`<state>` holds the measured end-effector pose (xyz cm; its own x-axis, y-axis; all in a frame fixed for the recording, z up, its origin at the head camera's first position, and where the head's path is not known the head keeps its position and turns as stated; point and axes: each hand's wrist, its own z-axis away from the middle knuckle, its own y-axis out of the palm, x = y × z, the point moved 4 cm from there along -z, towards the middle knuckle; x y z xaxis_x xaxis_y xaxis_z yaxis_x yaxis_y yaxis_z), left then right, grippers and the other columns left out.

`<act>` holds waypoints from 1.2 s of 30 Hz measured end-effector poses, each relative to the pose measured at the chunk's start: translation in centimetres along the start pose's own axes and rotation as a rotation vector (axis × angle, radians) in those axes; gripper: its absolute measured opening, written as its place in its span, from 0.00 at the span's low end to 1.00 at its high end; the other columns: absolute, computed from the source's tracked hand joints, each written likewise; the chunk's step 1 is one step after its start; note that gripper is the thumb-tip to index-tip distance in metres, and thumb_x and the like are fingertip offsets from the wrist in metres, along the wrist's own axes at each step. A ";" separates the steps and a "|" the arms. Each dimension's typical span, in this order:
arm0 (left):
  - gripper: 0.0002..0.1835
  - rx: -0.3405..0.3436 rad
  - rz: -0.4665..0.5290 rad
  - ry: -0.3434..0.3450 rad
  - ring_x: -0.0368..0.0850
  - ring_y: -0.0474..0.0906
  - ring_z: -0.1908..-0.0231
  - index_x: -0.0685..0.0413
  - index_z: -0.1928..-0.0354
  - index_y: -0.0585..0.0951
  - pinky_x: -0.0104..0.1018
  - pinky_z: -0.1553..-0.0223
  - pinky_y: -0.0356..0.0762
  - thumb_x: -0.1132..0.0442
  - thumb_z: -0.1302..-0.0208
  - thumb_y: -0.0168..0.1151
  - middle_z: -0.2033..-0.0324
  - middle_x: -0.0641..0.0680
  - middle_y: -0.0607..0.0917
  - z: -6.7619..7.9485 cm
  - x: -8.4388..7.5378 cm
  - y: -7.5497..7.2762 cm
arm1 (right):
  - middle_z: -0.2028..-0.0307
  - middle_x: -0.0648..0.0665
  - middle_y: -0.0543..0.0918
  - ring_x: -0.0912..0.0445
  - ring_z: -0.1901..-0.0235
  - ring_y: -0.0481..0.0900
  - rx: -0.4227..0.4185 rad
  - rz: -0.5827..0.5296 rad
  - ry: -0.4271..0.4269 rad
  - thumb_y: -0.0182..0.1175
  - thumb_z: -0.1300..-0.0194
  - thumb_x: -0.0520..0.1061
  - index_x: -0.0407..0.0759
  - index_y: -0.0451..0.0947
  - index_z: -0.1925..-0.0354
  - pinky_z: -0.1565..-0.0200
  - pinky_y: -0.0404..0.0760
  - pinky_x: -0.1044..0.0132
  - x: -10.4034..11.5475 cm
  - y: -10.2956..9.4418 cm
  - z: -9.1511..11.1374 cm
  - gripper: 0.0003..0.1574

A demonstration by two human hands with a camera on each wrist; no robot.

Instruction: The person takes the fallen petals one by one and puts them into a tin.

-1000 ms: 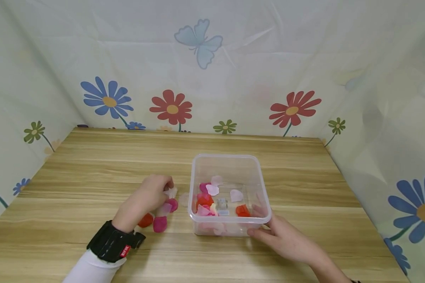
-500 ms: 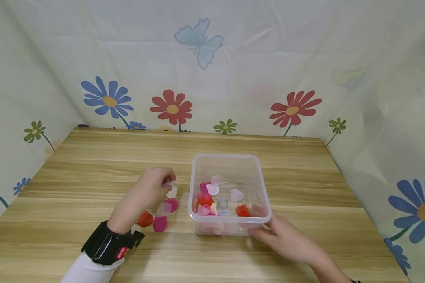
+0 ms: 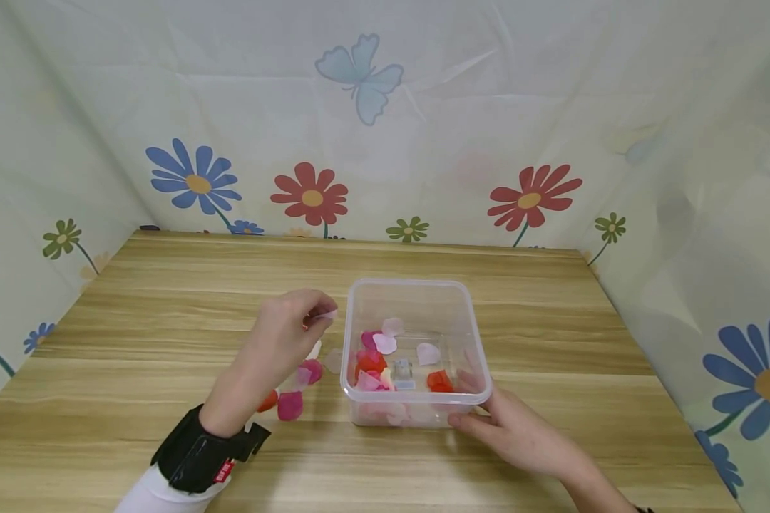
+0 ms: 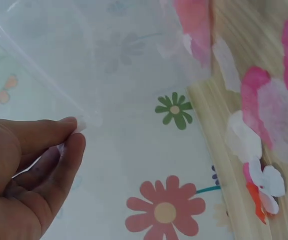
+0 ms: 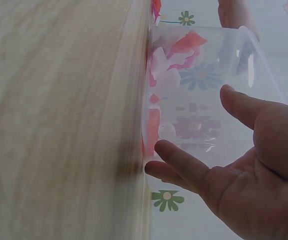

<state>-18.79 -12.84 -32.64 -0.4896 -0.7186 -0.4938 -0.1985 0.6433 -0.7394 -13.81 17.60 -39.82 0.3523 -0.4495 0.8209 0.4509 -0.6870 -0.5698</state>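
Observation:
My left hand [image 3: 281,335] pinches a pale pinkish petal [image 3: 325,315] between thumb and fingertips, raised just left of the clear plastic box [image 3: 417,397]. Only a small white edge of that petal shows at the fingertips in the left wrist view. Below the hand, a magenta petal [image 3: 290,407] and several others in pink, white and red lie on the table, partly hidden by it. Inside the box are scattered petals, among them a red petal [image 3: 440,382]. My right hand [image 3: 522,431] rests against the box's near right corner, its thumb and fingers spread and fairly straight.
The wooden table [image 3: 526,313] meets a white curtain [image 3: 436,142] printed with flowers and a butterfly at the back and sides. A whitish translucent petal [image 3: 334,360] lies beside the box's left wall. A black band [image 3: 195,450] circles the left wrist.
My left hand has lifted a pale petal from the pile and moved it up and rightward, close to the box's left rim. The right hand and the box have stayed in place.

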 end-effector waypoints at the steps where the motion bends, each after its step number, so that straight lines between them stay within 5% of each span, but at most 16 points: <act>1: 0.11 -0.016 0.015 0.015 0.38 0.80 0.67 0.56 0.59 0.85 0.25 0.63 0.78 0.69 0.44 0.73 0.65 0.47 0.83 0.0 -0.3 -0.1 | 0.41 0.43 0.74 0.48 0.40 0.73 -0.001 -0.020 -0.003 0.62 0.30 0.50 0.36 0.62 0.32 0.41 0.67 0.69 0.0 0.0 0.0 0.37; 9: 0.14 -0.081 0.084 0.143 0.37 0.81 0.64 0.56 0.58 0.85 0.25 0.60 0.77 0.73 0.47 0.74 0.63 0.47 0.84 0.0 -2.7 -0.6 | 0.37 0.32 0.67 0.39 0.39 0.70 -0.055 -0.167 0.052 0.68 0.36 0.43 0.33 0.59 0.32 0.48 0.74 0.65 -0.2 0.0 -0.2 0.42; 19: 0.15 -0.024 0.144 0.232 0.36 0.80 0.64 0.57 0.58 0.85 0.23 0.61 0.76 0.72 0.48 0.75 0.63 0.47 0.83 0.2 -4.5 0.3 | 0.37 0.30 0.67 0.40 0.39 0.70 -0.076 -0.148 0.053 0.70 0.39 0.42 0.33 0.58 0.31 0.48 0.75 0.65 -0.2 -0.2 -0.2 0.46; 30: 0.21 0.081 0.190 0.259 0.40 0.81 0.56 0.57 0.51 0.83 0.23 0.54 0.73 0.72 0.48 0.75 0.54 0.47 0.81 0.5 -4.8 1.2 | 0.38 0.33 0.69 0.39 0.39 0.70 -0.059 -0.156 0.045 0.69 0.37 0.43 0.37 0.59 0.31 0.48 0.74 0.65 -0.1 -0.1 -0.3 0.44; 36: 0.20 0.040 0.175 0.286 0.41 0.79 0.53 0.57 0.51 0.83 0.27 0.52 0.74 0.68 0.47 0.76 0.52 0.47 0.79 0.4 -4.7 0.8 | 0.38 0.33 0.69 0.40 0.39 0.70 -0.057 -0.152 0.046 0.69 0.37 0.43 0.36 0.59 0.31 0.47 0.74 0.64 -0.1 -0.2 -0.3 0.43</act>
<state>-16.32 -9.09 -31.09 -0.7327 -0.4915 -0.4707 -0.0594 0.7352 -0.6752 -14.14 17.57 -39.77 0.2454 -0.3628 0.8990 0.4488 -0.7795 -0.4371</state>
